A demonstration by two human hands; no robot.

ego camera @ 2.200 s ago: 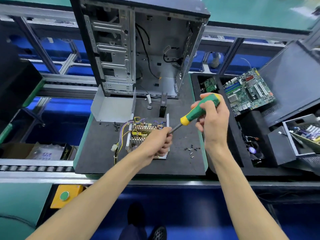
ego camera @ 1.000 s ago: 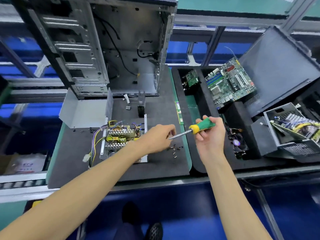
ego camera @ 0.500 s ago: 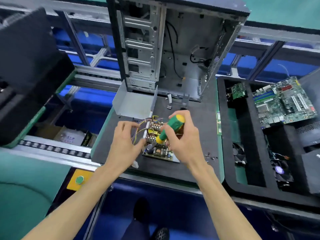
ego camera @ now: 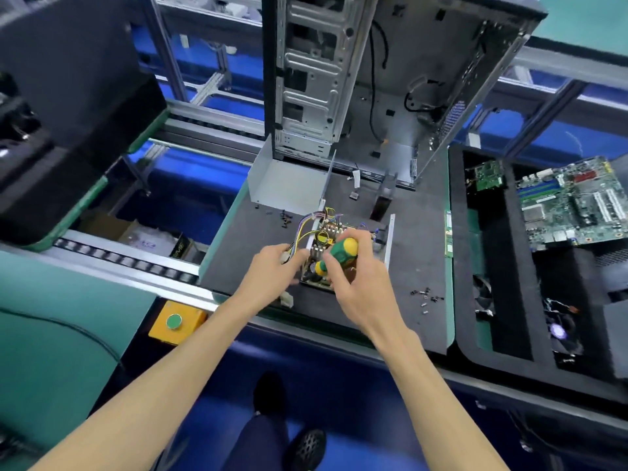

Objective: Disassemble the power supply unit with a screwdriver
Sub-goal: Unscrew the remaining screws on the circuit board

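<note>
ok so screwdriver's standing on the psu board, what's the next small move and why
Probably turn the green-and-yellow-handled screwdriver to back out a screw. The right hand grips it nearly upright over the open power supply circuit board, whose left side the left hand holds; loose black screws already lie on the dark mat.

A dark mat (ego camera: 418, 253) on a green-edged pallet fills the centre of the frame. Behind it, at upper centre, an open computer case (ego camera: 390, 79) stands upright. At lower left, a roller conveyor rail (ego camera: 136, 263) runs diagonally, with a yellow box bearing a green button (ego camera: 174, 321) below it. Another dark pallet (ego camera: 68, 113) sits at upper left. On the right, a black foam tray (ego camera: 455, 266) holds a motherboard (ego camera: 574, 202). A green surface (ego camera: 51, 328) covers the lower left. The floor (ego camera: 339, 385) along the bottom is blue. Aluminium frame bars (ego camera: 217, 86) cross the top.
</note>
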